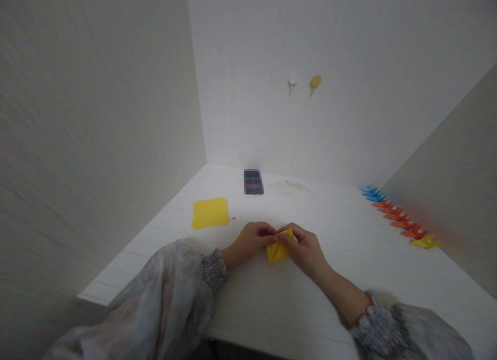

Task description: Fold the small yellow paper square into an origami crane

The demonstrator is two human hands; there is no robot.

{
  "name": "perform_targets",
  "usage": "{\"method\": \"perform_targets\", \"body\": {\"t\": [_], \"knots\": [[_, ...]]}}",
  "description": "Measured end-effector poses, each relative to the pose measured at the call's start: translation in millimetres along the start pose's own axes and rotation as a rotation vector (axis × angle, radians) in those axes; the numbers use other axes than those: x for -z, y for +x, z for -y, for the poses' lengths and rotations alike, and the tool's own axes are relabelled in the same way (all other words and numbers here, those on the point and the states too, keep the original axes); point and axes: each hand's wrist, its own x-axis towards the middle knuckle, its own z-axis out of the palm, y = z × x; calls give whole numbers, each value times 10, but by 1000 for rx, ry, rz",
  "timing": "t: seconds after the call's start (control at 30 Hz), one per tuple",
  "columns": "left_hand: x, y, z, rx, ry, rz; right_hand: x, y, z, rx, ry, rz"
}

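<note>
A small piece of folded yellow paper (278, 251) is held between my two hands, low over the table. My left hand (252, 241) pinches its upper left edge with thumb and fingers; a ring shows on one finger. My right hand (306, 246) grips the upper right part, its thumb lying on the paper near the left thumb. Creases run across the face of the paper. The fingers behind it are partly hidden.
Yellow paper sheets (210, 213) lie left on the white table (248, 308). A dark, blurred-out object (253, 182) lies near the back wall. Along the right side runs a row of folded paper pieces (399, 218), blue, orange and yellow. Two hooks (316, 81) are on the wall.
</note>
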Motion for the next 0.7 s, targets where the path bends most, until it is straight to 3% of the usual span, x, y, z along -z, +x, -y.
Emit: {"method": "perform_targets", "body": {"t": [0.2,0.4,0.7], "knots": [[-3,11,19,-1,18,-16,-5,3,-21,18,33,19],[7,5,-5,17,17,-32,19,-2,-4,37,45,-57],[21,-23,-34,98,-71,39,139,25,-72,96,96,-33]]}}
